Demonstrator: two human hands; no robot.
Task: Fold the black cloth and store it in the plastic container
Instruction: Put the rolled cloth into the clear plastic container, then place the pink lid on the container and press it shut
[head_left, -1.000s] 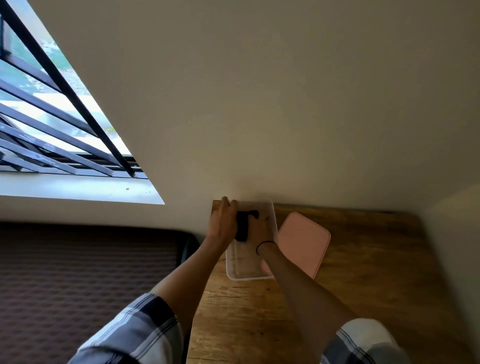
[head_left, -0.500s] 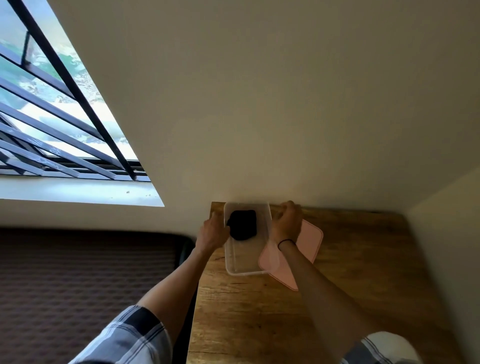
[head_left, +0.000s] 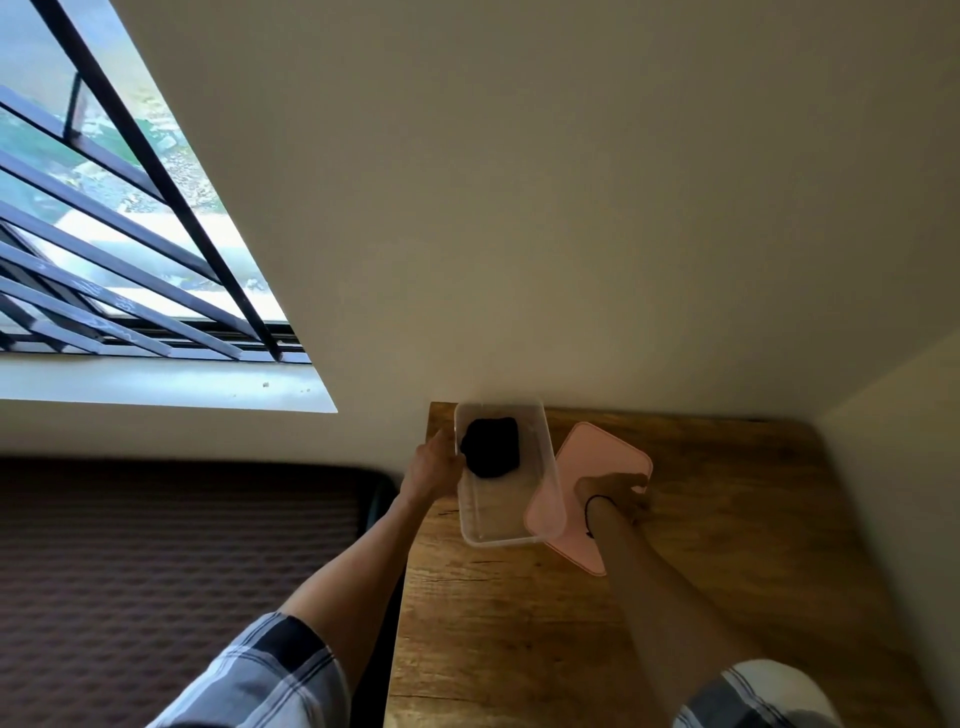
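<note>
The folded black cloth (head_left: 491, 447) lies in the far end of the clear plastic container (head_left: 493, 525), which stands at the table's far left corner against the wall. My left hand (head_left: 434, 467) grips the container's left wall. A pink lid (head_left: 597, 452) lies tilted to the right of the container, and its near left corner overlaps the container's right rim. My right hand (head_left: 613, 493) holds the lid at its right edge, with the fingers curled around it.
The wooden table (head_left: 727, 545) meets the wall at the back and another wall on the right. Left of the table lies a brown quilted mattress (head_left: 182, 545). A barred window (head_left: 104, 234) is at the upper left.
Both hands let go of the cloth, which now rests in the container. My left hand moved to the container's side. My right hand took the pink lid and drew it against the rim.
</note>
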